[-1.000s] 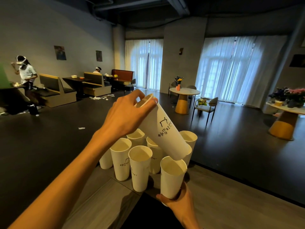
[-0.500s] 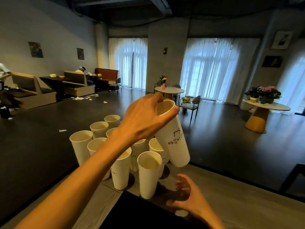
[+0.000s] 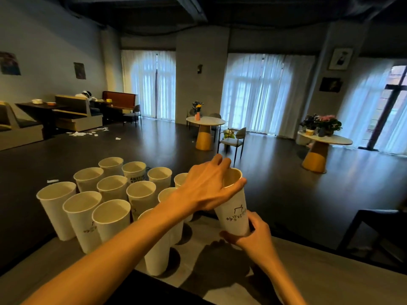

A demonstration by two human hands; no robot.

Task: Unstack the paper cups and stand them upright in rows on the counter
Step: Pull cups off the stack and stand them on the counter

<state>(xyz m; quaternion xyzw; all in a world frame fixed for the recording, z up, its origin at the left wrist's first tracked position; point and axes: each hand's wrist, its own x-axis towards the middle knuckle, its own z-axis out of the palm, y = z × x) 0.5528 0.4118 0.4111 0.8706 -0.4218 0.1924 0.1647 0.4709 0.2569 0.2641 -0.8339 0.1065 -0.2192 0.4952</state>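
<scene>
Left hand [image 3: 207, 186] grips cup stack [image 3: 235, 208] at rim; right hand [image 3: 253, 236] clasps its base, beside upright cups [image 3: 110, 214] on counter [image 3: 319, 274]

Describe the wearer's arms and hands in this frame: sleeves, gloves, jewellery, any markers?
Both are bare. The left forearm shows from the lower left edge of the frame up to the left hand with no sleeve, watch or band on it. The right hand and wrist are also uncovered. No gloves, rings, straps, cables or tracking markers are visible on either. Nails look short and unpainted, though detail is soft.
</scene>
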